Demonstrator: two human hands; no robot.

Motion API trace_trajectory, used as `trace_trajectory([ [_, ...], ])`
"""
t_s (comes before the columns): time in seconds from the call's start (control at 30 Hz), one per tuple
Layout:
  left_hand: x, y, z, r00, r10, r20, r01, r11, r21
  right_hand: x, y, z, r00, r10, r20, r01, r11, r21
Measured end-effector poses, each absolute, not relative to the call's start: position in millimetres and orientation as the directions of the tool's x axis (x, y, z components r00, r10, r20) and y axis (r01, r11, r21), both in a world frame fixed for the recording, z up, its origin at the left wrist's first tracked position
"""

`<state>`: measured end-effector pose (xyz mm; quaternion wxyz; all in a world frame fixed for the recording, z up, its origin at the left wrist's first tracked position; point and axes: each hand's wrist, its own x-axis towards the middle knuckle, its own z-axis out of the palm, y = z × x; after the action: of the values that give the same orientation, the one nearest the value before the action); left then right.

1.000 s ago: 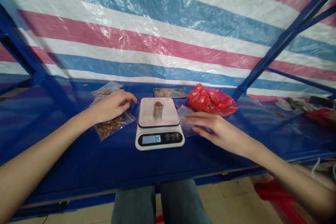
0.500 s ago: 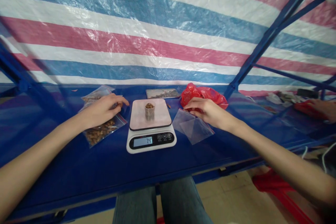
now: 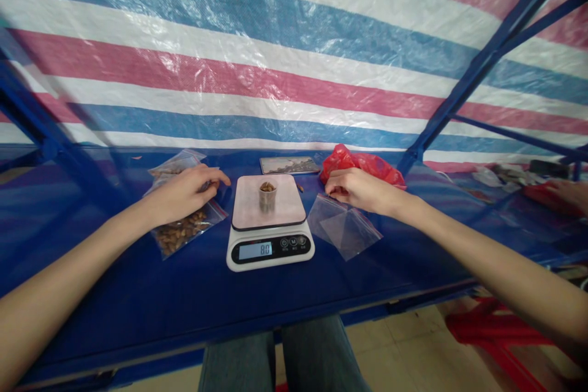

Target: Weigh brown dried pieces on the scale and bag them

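A white kitchen scale [image 3: 271, 251] stands on the blue table, its display reading 8.0. On its plate sits a small clear cup [image 3: 267, 199] filled with brown pieces. My left hand [image 3: 186, 195] rests over a zip bag of brown pieces [image 3: 184, 233], index finger stretched out and thumb apart, with nothing seen in it. To the right of the scale, my right hand [image 3: 361, 188] has its fingers curled into a pinch beside a red plastic bag [image 3: 379, 165]. Its fingertips are at the upper edge of flat clear zip bags [image 3: 346, 229]; what they pinch is hidden.
Behind the scale lies a flat phone-like slab [image 3: 289, 165], with a loose brown piece [image 3: 300, 187] near the plate. Blue metal posts [image 3: 459, 95] and a striped plastic sheet [image 3: 257, 79] stand behind. Another person's hand [image 3: 567, 193] is at far right.
The scale's reading has gone from 7.4 to 8.0. My right hand's fingers have drawn in from stretched to curled. My left hand keeps its place; the view has shifted slightly.
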<state>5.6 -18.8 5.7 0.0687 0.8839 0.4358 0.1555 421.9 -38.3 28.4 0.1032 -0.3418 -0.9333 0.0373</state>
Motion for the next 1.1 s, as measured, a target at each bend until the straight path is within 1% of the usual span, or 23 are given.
trace_trajectory([
  [0.07, 6.5, -19.3, 6.9, 0.574, 0.792, 0.209, 0.748, -0.611, 0.259, 412.0, -38.4, 43.1, -0.704, 0.668, 0.241, 0.636, 0.744, -0.204],
  [0.17, 7.4, -18.9, 7.3, 0.576, 0.792, 0.203, 0.747, -0.61, 0.263, 383.4, -45.3, 68.2, -0.599, 0.7, 0.387, 0.607, 0.713, -0.35],
  [0.2, 7.6, -18.6, 7.0, 0.575, 0.793, 0.202, 0.747, -0.609, 0.265, 371.7, -47.9, 74.8, -0.584, 0.696, 0.418, 0.579, 0.718, -0.387],
  [0.27, 7.7, -18.0, 6.4, 0.572, 0.795, 0.2, 0.749, -0.606, 0.267, 348.2, -51.2, 82.8, -0.601, 0.669, 0.437, 0.524, 0.743, -0.416],
  [0.4, 7.7, -18.4, 6.3, 0.575, 0.793, 0.202, 0.748, -0.61, 0.263, 312.8, -48.0, 80.8, -0.7, 0.584, 0.41, 0.446, 0.807, -0.388],
  [0.53, 7.4, -19.4, 6.8, 0.579, 0.789, 0.207, 0.745, -0.615, 0.258, 303.7, -44.2, 76.8, -0.754, 0.554, 0.353, 0.435, 0.824, -0.364],
  [0.6, 7.0, -19.1, 6.5, 0.579, 0.788, 0.21, 0.746, -0.616, 0.255, 310.2, -43.3, 77.0, -0.729, 0.571, 0.377, 0.44, 0.813, -0.382],
  [0.7, 6.5, -18.4, 5.8, 0.58, 0.784, 0.22, 0.742, -0.62, 0.255, 330.5, -37.8, 72.5, -0.597, 0.668, 0.444, 0.527, 0.744, -0.411],
  [0.77, 6.6, -18.2, 5.8, 0.587, 0.777, 0.228, 0.735, -0.63, 0.253, 345.8, -30.4, 63.3, -0.542, 0.73, 0.416, 0.592, 0.683, -0.428],
  [0.83, 7.0, -18.4, 6.2, 0.591, 0.771, 0.237, 0.73, -0.637, 0.249, 357.9, -21.7, 49.4, -0.563, 0.761, 0.323, 0.623, 0.647, -0.439],
  [0.9, 7.6, -19.1, 6.9, 0.59, 0.772, 0.236, 0.732, -0.635, 0.246, 364.7, -14.5, 33.9, -0.601, 0.763, 0.239, 0.637, 0.638, -0.433],
  [0.97, 8.2, -19.9, 7.8, 0.584, 0.778, 0.232, 0.739, -0.628, 0.245, 366.5, -10.4, 20.5, -0.608, 0.762, 0.224, 0.654, 0.64, -0.403],
  [1.1, 9.2, -20.9, 9.1, 0.577, 0.787, 0.216, 0.747, -0.616, 0.25, 363.4, -10.0, 7.6, -0.648, 0.72, 0.248, 0.645, 0.692, -0.325],
])
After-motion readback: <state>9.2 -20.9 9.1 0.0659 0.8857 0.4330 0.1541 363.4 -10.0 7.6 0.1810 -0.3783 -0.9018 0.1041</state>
